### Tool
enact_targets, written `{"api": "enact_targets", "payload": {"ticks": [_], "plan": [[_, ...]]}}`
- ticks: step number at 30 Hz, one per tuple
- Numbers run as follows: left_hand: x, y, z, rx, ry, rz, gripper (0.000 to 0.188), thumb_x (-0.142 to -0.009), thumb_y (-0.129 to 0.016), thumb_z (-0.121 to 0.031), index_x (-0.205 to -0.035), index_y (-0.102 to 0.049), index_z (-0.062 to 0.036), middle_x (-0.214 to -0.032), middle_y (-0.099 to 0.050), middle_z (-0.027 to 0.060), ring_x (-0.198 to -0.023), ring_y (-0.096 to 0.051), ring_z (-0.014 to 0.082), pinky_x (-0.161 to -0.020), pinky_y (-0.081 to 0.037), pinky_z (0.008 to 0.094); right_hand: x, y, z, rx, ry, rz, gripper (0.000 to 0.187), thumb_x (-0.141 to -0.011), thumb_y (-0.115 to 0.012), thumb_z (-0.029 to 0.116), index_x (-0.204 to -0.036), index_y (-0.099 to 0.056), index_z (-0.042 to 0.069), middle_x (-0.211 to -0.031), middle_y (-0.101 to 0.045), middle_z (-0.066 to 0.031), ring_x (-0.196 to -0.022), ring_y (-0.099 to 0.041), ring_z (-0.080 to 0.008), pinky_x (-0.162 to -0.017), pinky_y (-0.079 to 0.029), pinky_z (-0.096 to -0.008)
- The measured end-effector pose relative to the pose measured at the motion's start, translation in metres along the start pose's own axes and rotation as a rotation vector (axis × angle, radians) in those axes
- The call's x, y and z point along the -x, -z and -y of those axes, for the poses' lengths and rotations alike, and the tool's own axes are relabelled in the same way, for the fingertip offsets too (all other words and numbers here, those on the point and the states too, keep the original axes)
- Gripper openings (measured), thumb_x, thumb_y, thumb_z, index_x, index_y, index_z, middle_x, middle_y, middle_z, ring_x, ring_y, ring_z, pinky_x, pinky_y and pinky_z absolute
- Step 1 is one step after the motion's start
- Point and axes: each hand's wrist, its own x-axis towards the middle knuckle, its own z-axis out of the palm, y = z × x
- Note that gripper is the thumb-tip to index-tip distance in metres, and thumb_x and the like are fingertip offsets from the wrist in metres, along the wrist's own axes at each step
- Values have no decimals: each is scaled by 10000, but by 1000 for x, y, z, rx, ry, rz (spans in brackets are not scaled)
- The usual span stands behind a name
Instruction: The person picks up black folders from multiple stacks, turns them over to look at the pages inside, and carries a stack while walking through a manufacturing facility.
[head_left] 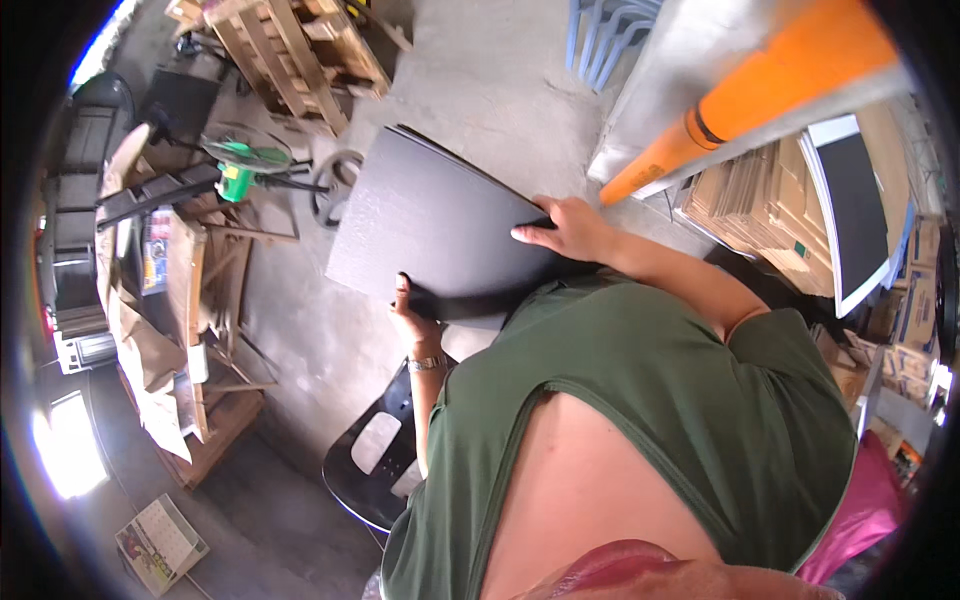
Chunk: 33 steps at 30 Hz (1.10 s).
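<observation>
Between my two hands I hold some flat black sheets (440, 210) in front of my body. They are rectangular with a slight sheen, and a double edge along the far side suggests more than one layer. My left hand (408, 318) grips the near left edge, its thumb on top and a metal-banded watch on that wrist. On the right edge my right hand (568, 230) is closed, thumb lying on the upper face. The fingers beneath the sheets are hidden. What the sheets are made of, I cannot tell.
A black chair (375, 440) stands by my left arm. Farther left are a green fan (238, 170) and a wooden workbench (185, 290). Wooden pallets (290, 50) lean at the back. On the right are an orange pipe (740, 100) and stacked flat cardboard (765, 210).
</observation>
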Motion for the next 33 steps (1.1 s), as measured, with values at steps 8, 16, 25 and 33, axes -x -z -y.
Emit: {"api": "enact_targets", "payload": {"ticks": [8,16,25,33], "plan": [[-97,-33,-21,144,12,-165,600,-835,-583,-511,-1259,-524,-91,-1247,-528,95,-1145,-499,267,-968,-407,430,-217,35,9,55,164,398,655,-837,-571,603,-1040,-624,-18,-743,-641,-230,-765,-637,-384,-712,-492,-448],[-180,-161,-76,381,-40,-301,729,-814,-620,-534,-1367,-425,-102,-1351,-450,160,-1232,-428,336,-1040,-341,514,-406,101,36,98,380,480,692,-818,-548,649,-973,-618,-22,-741,-641,-228,-788,-633,-412,-725,-500,-474],[-420,-321,-172,185,-46,-127,658,-836,-616,-512,-1289,-489,-51,-1289,-504,134,-1177,-473,313,-1023,-360,474,-617,209,-16,97,240,260,677,-830,-533,645,-1003,-615,-4,-763,-645,-205,-772,-630,-395,-712,-491,-460],[-631,-597,-246,-230,86,306,483,-854,-688,-350,-1132,-574,29,-1051,-607,79,-919,-585,197,-837,-493,338,-716,347,-152,-278,-241,-107,720,-826,-543,643,-1101,-616,-19,-983,-644,-249,-981,-606,-391,-864,-463,-433]]}}
